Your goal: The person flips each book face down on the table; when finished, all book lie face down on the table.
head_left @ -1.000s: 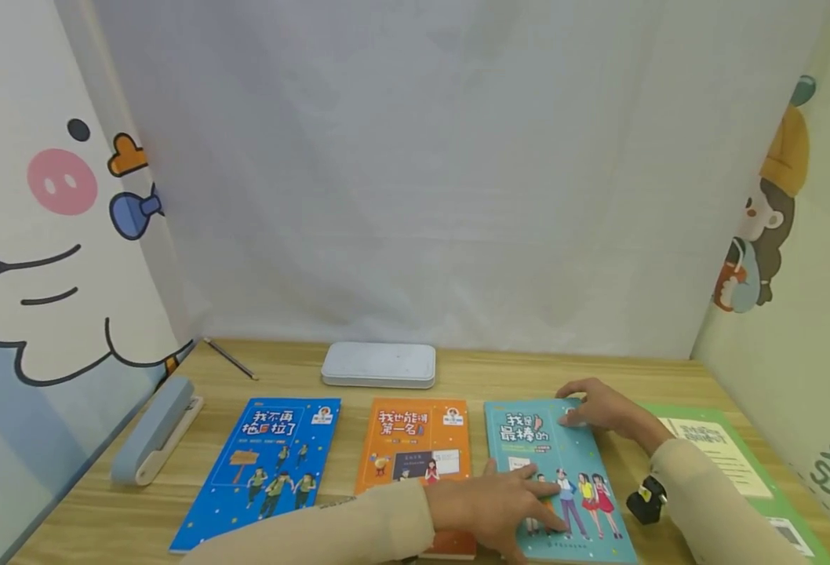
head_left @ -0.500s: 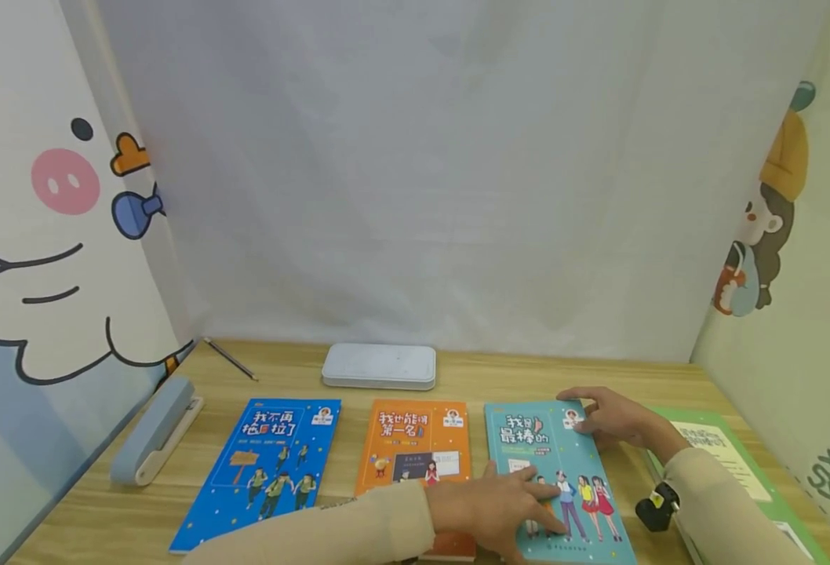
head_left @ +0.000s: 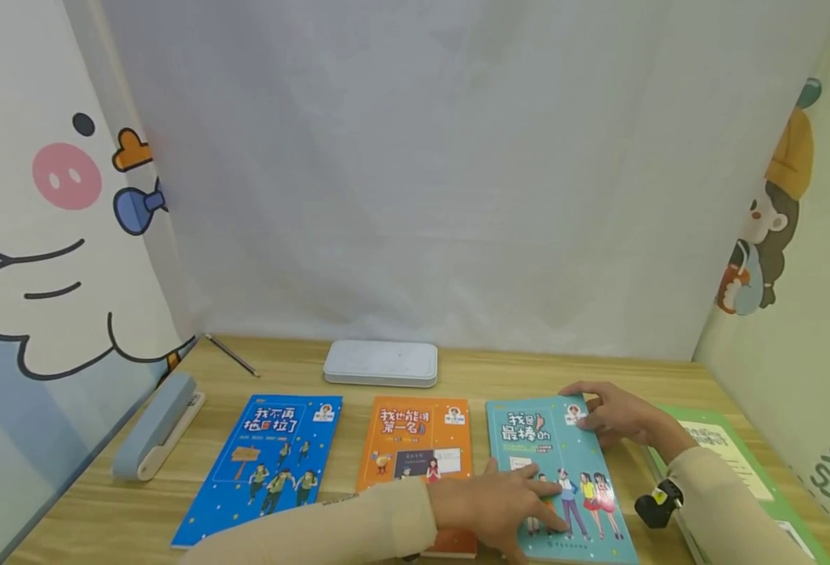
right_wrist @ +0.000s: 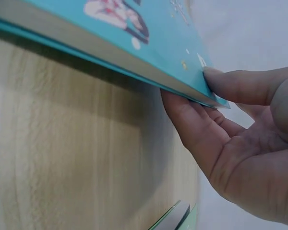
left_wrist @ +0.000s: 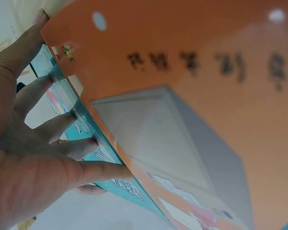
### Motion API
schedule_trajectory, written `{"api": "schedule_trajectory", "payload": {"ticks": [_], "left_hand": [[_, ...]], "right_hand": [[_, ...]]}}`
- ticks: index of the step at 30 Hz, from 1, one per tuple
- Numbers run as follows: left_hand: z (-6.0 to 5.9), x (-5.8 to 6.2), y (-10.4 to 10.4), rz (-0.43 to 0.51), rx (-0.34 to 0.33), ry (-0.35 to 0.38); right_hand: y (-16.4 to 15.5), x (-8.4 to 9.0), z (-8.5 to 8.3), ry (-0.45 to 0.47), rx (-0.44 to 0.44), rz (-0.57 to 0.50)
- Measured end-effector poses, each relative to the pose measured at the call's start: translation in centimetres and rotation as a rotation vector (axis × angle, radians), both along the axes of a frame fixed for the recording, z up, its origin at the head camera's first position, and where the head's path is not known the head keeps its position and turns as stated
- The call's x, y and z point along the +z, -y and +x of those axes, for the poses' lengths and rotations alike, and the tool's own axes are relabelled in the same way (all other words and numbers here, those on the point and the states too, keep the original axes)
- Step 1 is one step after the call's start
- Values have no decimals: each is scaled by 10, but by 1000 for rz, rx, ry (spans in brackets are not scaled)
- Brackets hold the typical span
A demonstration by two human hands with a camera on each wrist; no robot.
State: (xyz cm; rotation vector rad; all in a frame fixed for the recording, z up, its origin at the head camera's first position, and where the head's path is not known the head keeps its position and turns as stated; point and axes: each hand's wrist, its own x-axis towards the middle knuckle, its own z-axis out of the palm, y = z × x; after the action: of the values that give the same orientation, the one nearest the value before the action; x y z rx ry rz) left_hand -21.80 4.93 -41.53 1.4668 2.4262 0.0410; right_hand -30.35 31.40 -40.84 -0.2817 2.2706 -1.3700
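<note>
A teal paperback book [head_left: 528,439] with cartoon children on its cover lies at the right of the row. My left hand [head_left: 503,502] rests across its lower left part, fingers spread and fairly straight. In the left wrist view, the left hand [left_wrist: 36,163] has its fingertips on the teal cover, close beside the orange book [left_wrist: 201,100]. My right hand [head_left: 620,416] pinches the teal book's upper right corner. The right wrist view shows the right thumb [right_wrist: 245,86] on the cover and fingers under the edge, with that side of the teal book [right_wrist: 149,48] above the tabletop.
A blue book [head_left: 260,471] lies left of the orange book [head_left: 415,439], which my left forearm partly covers. A green book [head_left: 740,471] sits at far right under my right sleeve. Behind are a pale pencil case [head_left: 381,362] and a pencil [head_left: 233,355]; a stapler [head_left: 157,428] stands left.
My right hand has shifted slightly to the right at the teal book's corner, uncovering more of the small portrait there. The left hand stays in place.
</note>
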Motion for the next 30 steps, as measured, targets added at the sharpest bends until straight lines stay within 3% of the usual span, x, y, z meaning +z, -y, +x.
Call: {"api": "schedule_trajectory", "payload": {"ticks": [14, 21, 30], "left_hand": [[0, -2, -5, -40, -17, -40], [-3, 3, -4, -51, -61, -58], [-2, 6, -1, -21, -62, -111]], "right_hand": [[-4, 8, 1, 20, 37, -81], [-4, 13, 1, 5, 63, -117], [-9, 26, 7, -53, 86, -146]]}}
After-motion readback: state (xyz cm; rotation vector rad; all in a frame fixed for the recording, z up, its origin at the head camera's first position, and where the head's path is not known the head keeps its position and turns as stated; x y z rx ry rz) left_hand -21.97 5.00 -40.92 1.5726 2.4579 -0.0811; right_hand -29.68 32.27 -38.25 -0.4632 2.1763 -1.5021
